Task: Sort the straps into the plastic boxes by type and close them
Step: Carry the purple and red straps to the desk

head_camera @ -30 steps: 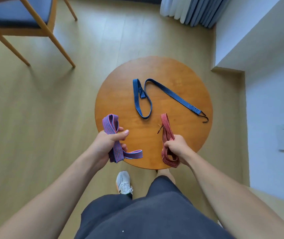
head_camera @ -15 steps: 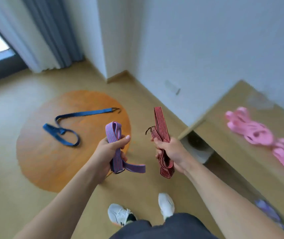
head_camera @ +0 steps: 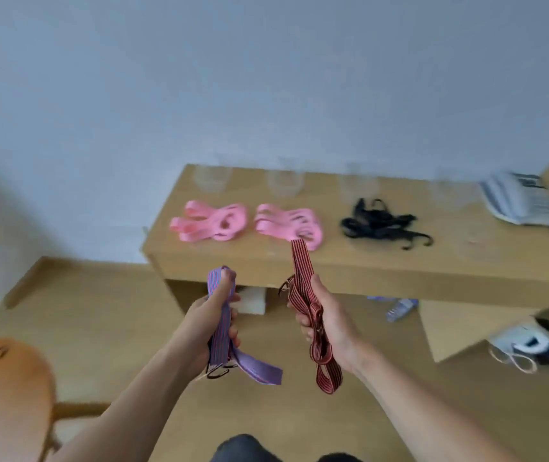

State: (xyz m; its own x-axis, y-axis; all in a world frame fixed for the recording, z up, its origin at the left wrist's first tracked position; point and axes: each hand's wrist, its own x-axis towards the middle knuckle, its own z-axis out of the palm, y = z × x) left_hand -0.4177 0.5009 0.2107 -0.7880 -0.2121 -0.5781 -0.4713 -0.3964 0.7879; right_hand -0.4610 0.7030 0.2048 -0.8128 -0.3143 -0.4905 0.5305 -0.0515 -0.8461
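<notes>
Curling fully round the folded middles, the left hand [head_camera: 211, 325] is holding the purple strap [head_camera: 217, 278] and the right hand [head_camera: 331, 323], at its 3 o'clock, the red strap [head_camera: 301, 261], both seemingly light and floppy.

Wooden desk [head_camera: 399, 261] — round table [head_camera: 6, 395] lower-left

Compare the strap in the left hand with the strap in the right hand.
The purple strap is blue-purple; the red strap is red with dark stripes. The purple strap barely tops the left hand; the red strap stands well above the right hand. Both are striped, folded and gripped.
</notes>
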